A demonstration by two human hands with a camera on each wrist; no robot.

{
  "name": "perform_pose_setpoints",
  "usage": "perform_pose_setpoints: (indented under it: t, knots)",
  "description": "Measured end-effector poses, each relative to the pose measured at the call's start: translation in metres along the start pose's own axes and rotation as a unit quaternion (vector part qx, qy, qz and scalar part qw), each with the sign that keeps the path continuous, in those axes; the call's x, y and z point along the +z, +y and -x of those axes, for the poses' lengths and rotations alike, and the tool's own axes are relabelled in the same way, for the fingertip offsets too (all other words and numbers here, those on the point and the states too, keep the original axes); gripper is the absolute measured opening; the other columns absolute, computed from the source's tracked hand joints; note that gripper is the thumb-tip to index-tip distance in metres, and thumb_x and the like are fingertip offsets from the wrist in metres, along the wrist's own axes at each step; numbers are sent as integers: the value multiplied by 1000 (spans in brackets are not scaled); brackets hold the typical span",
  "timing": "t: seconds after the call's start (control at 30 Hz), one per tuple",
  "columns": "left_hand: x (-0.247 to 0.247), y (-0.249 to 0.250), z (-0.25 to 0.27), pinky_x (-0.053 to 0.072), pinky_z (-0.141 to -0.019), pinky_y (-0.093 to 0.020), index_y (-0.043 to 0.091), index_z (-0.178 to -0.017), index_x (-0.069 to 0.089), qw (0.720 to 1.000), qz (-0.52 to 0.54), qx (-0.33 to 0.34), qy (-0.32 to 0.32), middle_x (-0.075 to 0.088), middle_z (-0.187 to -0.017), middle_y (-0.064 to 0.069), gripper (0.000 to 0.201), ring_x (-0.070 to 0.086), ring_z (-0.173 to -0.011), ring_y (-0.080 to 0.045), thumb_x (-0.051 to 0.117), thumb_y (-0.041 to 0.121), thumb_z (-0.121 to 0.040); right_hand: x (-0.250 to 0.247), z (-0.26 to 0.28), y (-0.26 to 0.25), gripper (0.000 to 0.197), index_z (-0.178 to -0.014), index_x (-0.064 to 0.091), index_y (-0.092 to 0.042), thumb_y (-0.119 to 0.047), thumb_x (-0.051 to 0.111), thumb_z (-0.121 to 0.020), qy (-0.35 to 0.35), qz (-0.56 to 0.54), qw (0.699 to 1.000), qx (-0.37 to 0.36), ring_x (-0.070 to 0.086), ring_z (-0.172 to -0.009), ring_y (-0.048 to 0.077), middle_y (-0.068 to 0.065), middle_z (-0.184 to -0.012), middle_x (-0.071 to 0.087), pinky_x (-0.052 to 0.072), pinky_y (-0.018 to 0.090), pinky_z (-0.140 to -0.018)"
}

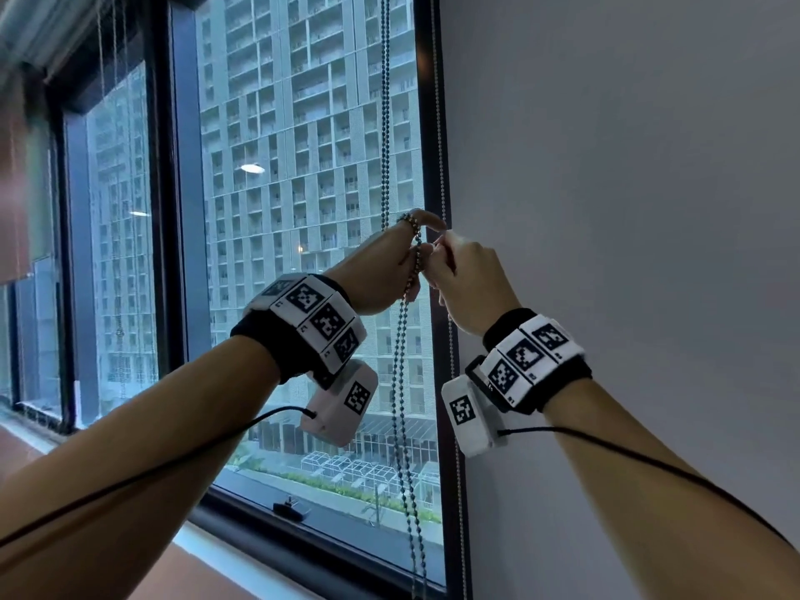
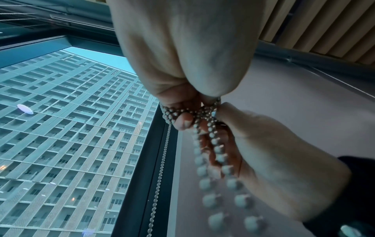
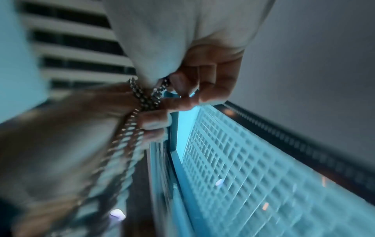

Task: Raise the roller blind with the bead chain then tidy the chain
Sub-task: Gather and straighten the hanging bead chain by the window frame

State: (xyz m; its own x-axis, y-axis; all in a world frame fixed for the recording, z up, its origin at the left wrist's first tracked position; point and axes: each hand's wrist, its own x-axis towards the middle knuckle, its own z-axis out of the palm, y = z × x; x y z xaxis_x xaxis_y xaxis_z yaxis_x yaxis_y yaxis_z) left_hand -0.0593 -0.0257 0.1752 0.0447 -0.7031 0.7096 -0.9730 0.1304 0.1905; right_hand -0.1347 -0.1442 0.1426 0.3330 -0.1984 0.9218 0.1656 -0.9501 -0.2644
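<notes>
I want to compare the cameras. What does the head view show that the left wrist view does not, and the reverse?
Only the head view shows both wrist bands and the chain's long loop hanging down the window.

Only the left wrist view shows bead chain wound round a fingertip.

Both show the left hand and right hand meeting on the chain beside the grey wall.

The bead chain (image 1: 400,365) is a string of small silver metal balls. Towards 12 o'clock two strands run straight up the right edge of the window pane, close together. At mid-height it is wound several times around one finger, bunched into tight crossing turns (image 2: 194,112). From that bunch a doubled length hangs slack toward 6 o'clock, the two strands side by side, almost touching, swaying slightly apart lower down. The roller blind itself is out of view.
</notes>
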Motion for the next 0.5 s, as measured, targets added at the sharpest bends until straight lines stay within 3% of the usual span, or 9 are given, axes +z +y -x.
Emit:
perform_pose_setpoints:
  t: [0.1, 0.17, 0.23, 0.3, 0.37, 0.4, 0.43, 0.47, 0.5]
  knots:
    - [5, 6, 0, 45, -49, -12, 4, -128, 40, 1000, 21, 18, -13, 65, -78, -8, 32, 57, -50, 1, 27, 3, -99, 4, -1, 4, 28, -82, 60, -8, -19, 39, -97, -4, -194, 977, 85, 50, -59, 22, 7, -67, 59, 45, 37, -57]
    - [7, 4, 1, 46, -50, -13, 4, -129, 39, 999, 18, 23, -16, 68, -86, -15, 32, 61, -54, -2, 27, 6, -100, 3, -4, 1, 23, -77, 55, -15, -17, 40, -93, -15, -409, 894, 182, 48, -67, 16, 2, -72, 55, 38, 33, -61]
    - [7, 2, 2, 48, -51, -19, 7, -131, 37, 999, 37, 4, -11, 68, -87, -18, 34, 63, -59, -14, 26, 6, -99, -4, -8, 1, 19, -69, 53, -16, -20, 41, -83, -38, -550, 803, 225, 48, -69, 17, 4, -76, 52, 33, 33, -62]
    - [4, 2, 2, 51, -55, -24, 9, -135, 35, 999, 43, 0, -12, 68, -89, -19, 37, 63, -64, -19, 26, 7, -99, -12, -12, 3, 13, -69, 59, -12, -21, 49, -70, -82, -606, 760, 220, 49, -68, 19, 5, -76, 50, 31, 33, -62]
    - [3, 6, 1, 51, -57, -23, 10, -139, 32, 999, 30, 15, -20, 68, -87, -16, 41, 62, -63, -13, 28, 9, -99, -17, -16, 8, 16, -77, 57, -8, -14, 56, -63, -100, -655, 719, 211, 48, -66, 21, 7, -77, 50, 33, 32, -61]
    - [3, 9, 1, 50, -57, -20, 10, -142, 30, 999, 17, 21, -25, 68, -85, -14, 43, 61, -61, -8, 30, 9, -99, -18, -17, 11, 15, -75, 55, -8, -8, 56, -60, -88, -663, 712, 216, 47, -64, 22, 8, -75, 51, 34, 31, -60]
    - [3, 9, 2, 49, -56, -15, 9, -144, 29, 999, 1, 24, -29, 68, -84, -11, 44, 60, -59, -3, 31, 9, -99, -19, -19, 16, 13, -69, 53, -9, -2, 57, -58, -65, -641, 732, 220, 46, -61, 21, 8, -70, 52, 35, 30, -56]
    - [3, 9, 3, 49, -57, -13, 8, -144, 28, 999, -13, 23, -34, 67, -84, -9, 45, 59, -58, 0, 32, 8, -99, -21, -21, 20, 15, -62, 51, -12, 1, 58, -59, -33, -572, 792, 211, 44, -57, 18, 5, -64, 52, 36, 28, -53]
    - [3, 7, 6, 50, -58, -13, 8, -144, 29, 999, -24, 21, -39, 67, -84, -8, 45, 59, -59, 0, 32, 8, -99, -23, -21, 23, 22, -57, 49, -15, 2, 61, -62, -9, -449, 876, 178, 42, -52, 14, 2, -58, 50, 36, 25, -50]
